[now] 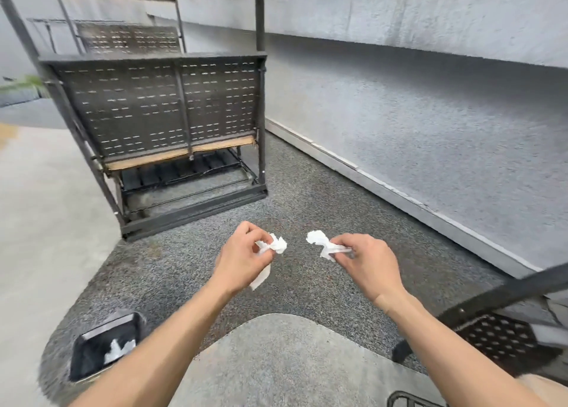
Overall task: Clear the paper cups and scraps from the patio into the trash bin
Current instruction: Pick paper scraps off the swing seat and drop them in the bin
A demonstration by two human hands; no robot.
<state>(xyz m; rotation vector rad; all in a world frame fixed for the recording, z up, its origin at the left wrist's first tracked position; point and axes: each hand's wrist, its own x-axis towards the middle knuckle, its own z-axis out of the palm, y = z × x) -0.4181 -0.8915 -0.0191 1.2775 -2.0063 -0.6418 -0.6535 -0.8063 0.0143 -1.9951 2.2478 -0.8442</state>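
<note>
My left hand (242, 259) is closed on a crumpled white paper scrap (276, 245), with a strip of it hanging below the palm. My right hand (365, 260) pinches a second white paper scrap (318, 240) that sticks out to the left. Both hands are held apart at mid-frame, above the speckled patio floor (307, 191). At the lower left stands a dark square trash bin (104, 345), seen from above, with white paper inside. No paper cup shows in view.
A dark metal swing bench (159, 111) with a perforated back stands ahead on the left. A grey rough wall (430, 124) runs along the right. A black mesh chair (498, 336) sits at the lower right. A pale paving slab (276, 360) lies below my arms.
</note>
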